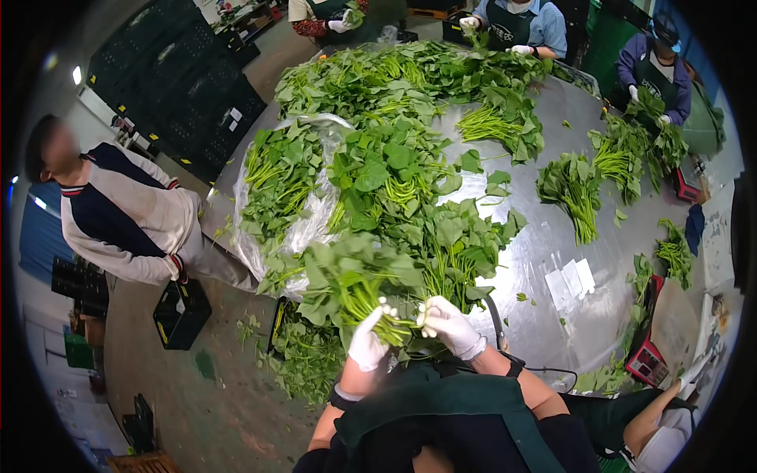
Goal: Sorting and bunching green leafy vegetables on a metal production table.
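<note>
My left hand point(371, 338), in a white glove, holds a bunch of leafy green stems point(361, 290) at the near edge of the metal table. Its leaves point away from me and look slightly blurred. Close by on the right, my white-gloved right hand point(446, 325) has thumb and fingers pinched together at a thin green stem beside the bunch. Beyond both hands lies a large pile of leafy greens point(378, 171), part of it in a clear plastic bag point(313, 230). Separate bunches of greens point(576, 195) rest farther right on the table.
The metal table point(532, 295) carries white paper slips point(569, 282) and a red scale point(647, 360). A crate of greens point(307, 355) stands below my left side. A person point(130, 207) holds a black crate point(182, 313) at left. Several co-workers stand around the far and right edges.
</note>
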A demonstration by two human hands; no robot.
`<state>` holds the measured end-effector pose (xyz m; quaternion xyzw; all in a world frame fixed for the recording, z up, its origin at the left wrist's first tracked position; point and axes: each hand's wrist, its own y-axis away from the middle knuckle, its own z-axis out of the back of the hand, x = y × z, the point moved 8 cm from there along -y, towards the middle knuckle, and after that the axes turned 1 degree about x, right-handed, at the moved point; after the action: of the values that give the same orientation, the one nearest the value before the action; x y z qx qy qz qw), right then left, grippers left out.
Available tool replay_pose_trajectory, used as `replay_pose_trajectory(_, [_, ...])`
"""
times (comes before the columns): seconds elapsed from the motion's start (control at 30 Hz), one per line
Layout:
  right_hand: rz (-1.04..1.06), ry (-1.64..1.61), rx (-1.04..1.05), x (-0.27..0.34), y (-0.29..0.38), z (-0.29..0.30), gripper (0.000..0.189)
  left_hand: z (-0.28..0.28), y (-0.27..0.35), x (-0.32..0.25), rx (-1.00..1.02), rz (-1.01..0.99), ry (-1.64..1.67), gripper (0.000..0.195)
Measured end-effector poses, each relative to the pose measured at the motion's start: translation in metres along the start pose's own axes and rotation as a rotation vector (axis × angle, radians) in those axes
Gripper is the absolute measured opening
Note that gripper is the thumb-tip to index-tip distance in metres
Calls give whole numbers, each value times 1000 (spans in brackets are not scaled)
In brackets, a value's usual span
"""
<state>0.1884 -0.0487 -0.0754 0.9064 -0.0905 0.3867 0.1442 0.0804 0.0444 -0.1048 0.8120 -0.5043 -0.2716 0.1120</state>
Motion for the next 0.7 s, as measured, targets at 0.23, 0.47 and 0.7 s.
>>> replay_pose_trajectory(0.23, [-129, 243, 210, -7, 19, -20, 8, -24, 22, -42, -33, -206, -592, 26])
replay_pose_trajectory(0.47, [-49, 263, 410, 32, 39, -53, 11, 1, 7, -67, -20, -187, 2, 20])
replay_pose_trajectory(0.7, [170, 760, -93, 78, 4, -11, 60, -14, 27, -40, 129, -30, -187, 28])
